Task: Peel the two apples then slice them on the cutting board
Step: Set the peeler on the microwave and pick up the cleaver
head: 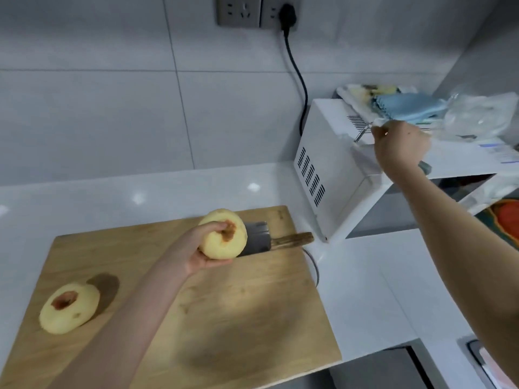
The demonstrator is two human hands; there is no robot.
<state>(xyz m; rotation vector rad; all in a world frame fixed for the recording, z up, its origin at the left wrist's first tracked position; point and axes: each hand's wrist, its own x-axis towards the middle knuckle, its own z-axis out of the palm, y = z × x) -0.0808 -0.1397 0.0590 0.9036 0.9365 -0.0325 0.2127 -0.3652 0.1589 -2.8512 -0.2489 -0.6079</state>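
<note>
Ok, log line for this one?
left hand: holds peeled apple over board | right hand: grips peeler at microwave top | second apple: peeled, on board | knife: on board

I count two peeled pale-yellow apples: far apple point(224, 240), near apple point(68, 308). One rectangular wooden cutting board point(224, 318). One wooden-handled steel cleaver point(280, 242). One metal-headed peeler point(362, 133). One white microwave point(331, 169). Two grey wall sockets point(238, 11) point(269, 9). Two bare hands: left hand point(196, 254), right hand point(401, 144).

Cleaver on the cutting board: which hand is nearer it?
Left. The left hand, holding a peeled apple, is right beside the cleaver; the right hand, gripping a peeler, is over the microwave.
</note>
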